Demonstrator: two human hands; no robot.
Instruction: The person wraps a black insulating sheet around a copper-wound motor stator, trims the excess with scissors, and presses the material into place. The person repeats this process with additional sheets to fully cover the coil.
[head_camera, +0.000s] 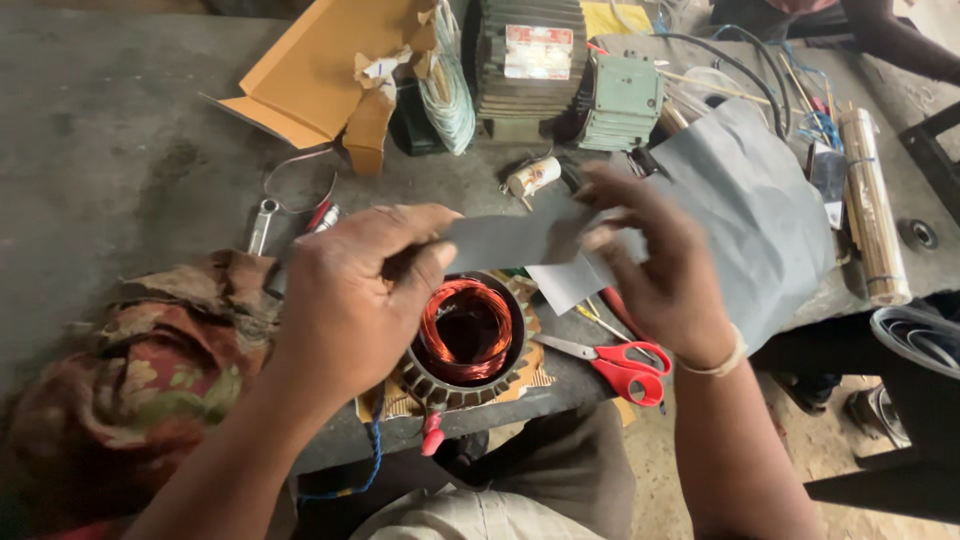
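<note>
Nearest, floral patterned cloth (130, 390) at counter (110, 150) edge. Left hand (350, 300) and right hand (655, 270), grip of each pinching an end of a grey insulation-paper strip (505, 240), held above round stator with copper winding (465, 335). Red-handled scissors (620, 365) just beside stator. Behind, large grey paper sheet (760, 210), torn cardboard box (320, 70), finned green-grey motor (565, 70).

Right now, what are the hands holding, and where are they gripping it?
A grey paper strip, held over the copper-wound stator: left hand pinches its left end, right hand its right end.
</note>
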